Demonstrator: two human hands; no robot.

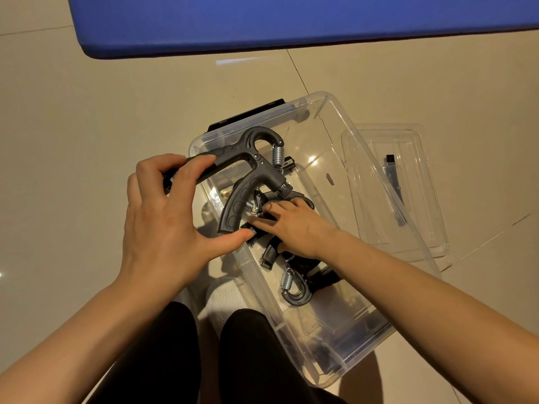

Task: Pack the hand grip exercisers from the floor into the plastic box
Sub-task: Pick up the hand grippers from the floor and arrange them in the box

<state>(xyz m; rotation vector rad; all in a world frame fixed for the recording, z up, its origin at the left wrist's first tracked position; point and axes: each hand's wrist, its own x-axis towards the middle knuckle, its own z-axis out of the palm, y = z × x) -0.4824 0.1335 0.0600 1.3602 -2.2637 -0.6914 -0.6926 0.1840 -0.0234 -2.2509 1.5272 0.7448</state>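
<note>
My left hand (163,217) grips a hand grip exerciser (248,173) by its straight handle over the plastic box (344,123) rim, head toward the far wall, while my right hand (294,225) rests flat-fingered on exercisers already inside.

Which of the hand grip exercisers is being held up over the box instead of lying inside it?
The large grip exerciser in the left hand, its handle across the plastic box's left rim; the others lie on the box bottom.

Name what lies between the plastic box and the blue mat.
Only bare tiled floor lies between the plastic box and the blue mat, seen from the head camera.
</note>
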